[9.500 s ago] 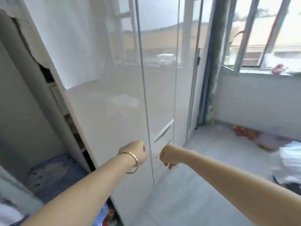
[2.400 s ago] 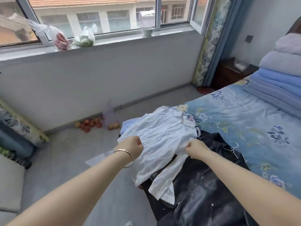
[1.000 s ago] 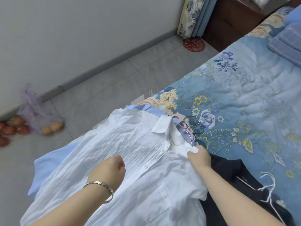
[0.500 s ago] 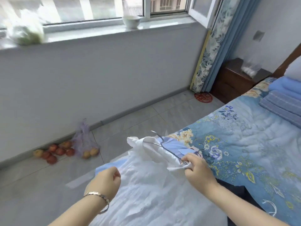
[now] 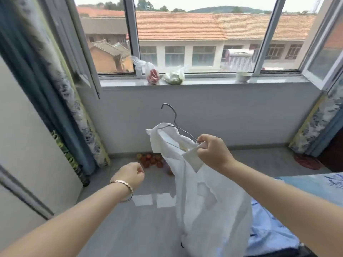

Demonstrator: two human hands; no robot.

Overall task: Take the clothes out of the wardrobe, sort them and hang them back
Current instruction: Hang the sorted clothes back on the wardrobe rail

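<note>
A white shirt (image 5: 206, 197) hangs in the air on a thin wire hanger (image 5: 173, 119), its hook pointing up and left. My right hand (image 5: 213, 152) pinches the hanger's wire and the shirt's collar together at the right shoulder. My left hand (image 5: 130, 173), with a bracelet on the wrist, is lower and to the left, fingers curled, holding nothing and apart from the shirt. A light blue garment (image 5: 267, 227) lies on the bed corner at the lower right. The white wardrobe (image 5: 22, 145) stands at the left edge.
A grey tiled floor (image 5: 130, 229) lies below. Loose fruit (image 5: 150, 160) sits on the floor under the window. Plastic bags (image 5: 163, 76) and a bowl (image 5: 243, 76) rest on the sill. Blue curtains (image 5: 46, 86) hang at left and right. An open window sash (image 5: 81, 52) juts inward.
I have lifted the white shirt off the bed by its hanger and turned left toward the window and wardrobe. My left hand has let go of the shirt.
</note>
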